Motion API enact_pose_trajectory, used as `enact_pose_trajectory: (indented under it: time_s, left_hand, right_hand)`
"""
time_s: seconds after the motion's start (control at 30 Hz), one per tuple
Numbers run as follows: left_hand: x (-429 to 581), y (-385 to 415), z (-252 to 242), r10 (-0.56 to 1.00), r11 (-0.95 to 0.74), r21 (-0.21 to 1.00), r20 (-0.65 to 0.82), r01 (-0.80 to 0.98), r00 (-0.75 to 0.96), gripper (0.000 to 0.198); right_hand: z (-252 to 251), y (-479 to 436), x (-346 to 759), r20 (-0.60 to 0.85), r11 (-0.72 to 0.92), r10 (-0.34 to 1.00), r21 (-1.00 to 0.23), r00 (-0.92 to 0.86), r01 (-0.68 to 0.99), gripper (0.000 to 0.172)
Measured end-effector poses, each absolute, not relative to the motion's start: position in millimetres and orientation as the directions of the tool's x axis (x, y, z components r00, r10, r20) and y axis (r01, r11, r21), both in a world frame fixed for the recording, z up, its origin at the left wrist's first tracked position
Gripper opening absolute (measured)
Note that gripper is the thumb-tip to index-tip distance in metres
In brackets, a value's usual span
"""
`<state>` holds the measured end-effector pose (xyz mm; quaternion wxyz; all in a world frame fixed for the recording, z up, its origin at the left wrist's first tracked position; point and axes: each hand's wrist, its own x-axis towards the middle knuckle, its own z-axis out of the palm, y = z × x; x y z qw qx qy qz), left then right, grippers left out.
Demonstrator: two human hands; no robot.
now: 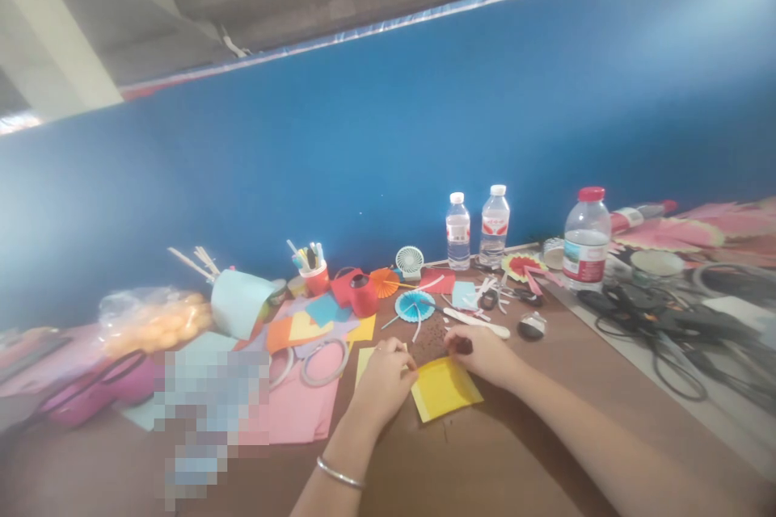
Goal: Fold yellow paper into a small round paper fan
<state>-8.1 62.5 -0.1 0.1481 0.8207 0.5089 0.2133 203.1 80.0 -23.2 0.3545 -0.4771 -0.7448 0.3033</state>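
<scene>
A folded yellow paper [445, 392] lies on the brown table in front of me, with a paler strip along its left side. My left hand [381, 380], a silver bangle on its wrist, has its fingers closed at the paper's upper left corner. At the upper right corner rests my right hand [483, 351], fingers curled together; whatever they may pinch is too small to make out. Just beyond my hands are a blue pleated paper rosette [415, 306] and a white-handled tool [476, 323]. A pale yellow sheet [362, 363] is partly hidden behind my left hand.
Pink paper sheets [297, 412] and rolls of tape [325, 362] lie left. Behind are a red cup of pens [315, 281], a small fan [410, 262] and water bottles [494, 230]. Black cables [655, 323] tangle at right. A blue partition [364, 145] stands behind the table.
</scene>
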Motion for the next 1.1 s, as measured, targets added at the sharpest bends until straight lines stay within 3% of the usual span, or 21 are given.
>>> enact_pose_trajectory:
  time_s: [0.2,0.4,0.6,0.73,0.87,0.97,1.1]
  left_hand:
    - [-7.6,66.2,-2.7,0.848,-0.528,0.344,0.161,0.777,0.505,0.015]
    - [-7.3,68.3,4.8,0.848,-0.530,0.188,0.109,0.827,0.519,0.011]
    - [-6.2,64.3,15.1,0.849,-0.528,0.087,0.021,0.845,0.528,0.015]
    - [-8.8,59.1,18.6,0.872,-0.485,0.024,0.086,0.874,0.482,0.017]
    - [-6.6,57.0,17.7,0.853,-0.496,0.090,0.234,0.864,0.466,0.018]
    - [-0.5,58.8,11.7,0.820,-0.568,0.148,0.193,0.810,0.540,0.016]
    - [5.0,60.1,4.1,0.806,-0.591,0.131,0.132,0.796,0.577,0.017]
  right_hand:
    - [-22.3,78.2,201.9,0.251,0.438,0.894,-0.666,-0.371,0.604,0.029]
    - [-22.2,78.9,202.0,0.302,0.556,0.828,-0.550,-0.472,0.624,0.015]
    - [-20.3,77.6,201.8,0.326,0.624,0.780,-0.470,-0.535,0.624,0.014]
    - [-18.0,74.4,200.6,0.331,0.626,0.779,-0.439,-0.532,0.644,0.014]
    - [-16.3,72.3,199.7,0.317,0.613,0.790,-0.408,-0.524,0.676,0.017]
    - [-18.0,73.2,199.1,0.331,0.630,0.776,-0.366,-0.537,0.685,0.018]
    - [-18.5,73.7,198.2,0.340,0.660,0.748,-0.290,-0.570,0.694,0.019]
